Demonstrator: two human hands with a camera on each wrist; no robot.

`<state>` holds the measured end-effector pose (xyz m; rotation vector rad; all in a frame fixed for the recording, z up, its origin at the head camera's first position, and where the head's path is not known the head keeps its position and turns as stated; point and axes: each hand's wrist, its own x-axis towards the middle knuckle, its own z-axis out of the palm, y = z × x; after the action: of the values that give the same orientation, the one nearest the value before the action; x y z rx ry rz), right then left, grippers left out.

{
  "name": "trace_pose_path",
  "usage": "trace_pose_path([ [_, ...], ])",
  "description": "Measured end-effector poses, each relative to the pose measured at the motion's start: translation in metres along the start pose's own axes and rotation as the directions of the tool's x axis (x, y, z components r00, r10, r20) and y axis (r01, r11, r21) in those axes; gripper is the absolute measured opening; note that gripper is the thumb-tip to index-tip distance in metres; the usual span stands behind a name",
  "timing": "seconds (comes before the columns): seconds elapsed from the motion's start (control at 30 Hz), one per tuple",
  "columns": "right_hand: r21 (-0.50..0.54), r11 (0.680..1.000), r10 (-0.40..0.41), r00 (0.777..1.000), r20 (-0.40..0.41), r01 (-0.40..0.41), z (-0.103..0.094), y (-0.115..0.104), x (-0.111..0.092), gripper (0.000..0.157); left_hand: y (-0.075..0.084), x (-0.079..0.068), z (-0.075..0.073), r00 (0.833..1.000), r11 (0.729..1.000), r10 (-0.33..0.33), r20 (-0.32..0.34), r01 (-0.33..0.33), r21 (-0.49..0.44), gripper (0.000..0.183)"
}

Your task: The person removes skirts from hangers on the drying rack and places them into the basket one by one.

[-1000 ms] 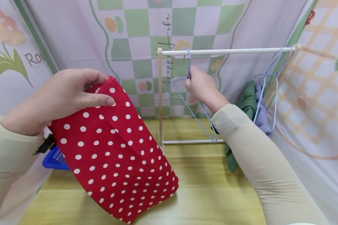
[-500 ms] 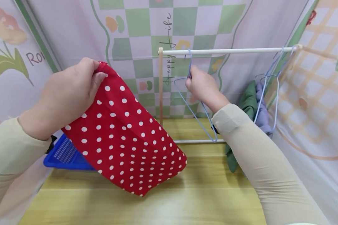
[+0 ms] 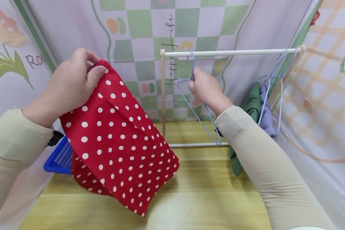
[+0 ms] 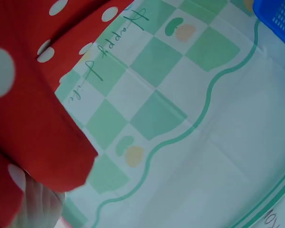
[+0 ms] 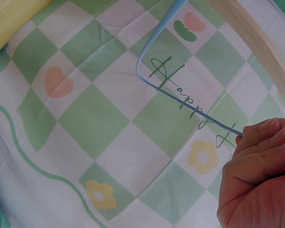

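A red cloth with white polka dots [image 3: 123, 147] hangs folded from my left hand [image 3: 66, 84], pinched near its top corner between thumb and fingers. In the left wrist view the same cloth [image 4: 42, 123] covers much of the left side and hides most of the hand. My right hand [image 3: 207, 89] grips a blue clothes hanger [image 3: 192, 110] just under its hook, which sits over the rack's white top rail [image 3: 233, 52]. The right wrist view shows curled fingers around the hanger's neck, with one shoulder of the hanger [image 5: 190, 105] reaching out from them.
Two more hangers [image 3: 268, 95] hang at the rail's right end, beside green cloth [image 3: 251, 102] and purple cloth [image 3: 265, 110]. A blue plastic basket [image 3: 58, 159] stands at the left, partly behind the red cloth. Below is the wooden tabletop [image 3: 207, 198].
My left hand has risen and lifted the polka-dot cloth. Its lower end swung right, then back left, and a back layer now shows underneath. The right hand and hanger stayed put.
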<state>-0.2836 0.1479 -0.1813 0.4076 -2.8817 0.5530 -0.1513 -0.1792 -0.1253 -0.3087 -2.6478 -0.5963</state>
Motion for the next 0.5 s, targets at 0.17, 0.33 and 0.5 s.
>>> trace_pose_path([
  [0.17,-0.006,1.0,-0.007,1.0,-0.001,0.007,0.001,0.001,0.001,0.017,-0.005,0.011,-0.004,0.996,0.993,-0.08,0.048,0.084,-0.082,0.054],
  [0.33,-0.011,1.0,-0.022,1.0,-0.007,0.022,0.001,0.002,0.001,0.017,-0.002,0.016,-0.008,0.995,0.992,-0.093,0.039,0.096,-0.083,0.043],
  [0.5,-0.015,1.0,-0.02,1.0,-0.004,0.02,0.001,0.003,0.002,0.018,0.009,0.017,-0.013,0.992,0.983,-0.129,-0.005,0.127,-0.134,0.047],
])
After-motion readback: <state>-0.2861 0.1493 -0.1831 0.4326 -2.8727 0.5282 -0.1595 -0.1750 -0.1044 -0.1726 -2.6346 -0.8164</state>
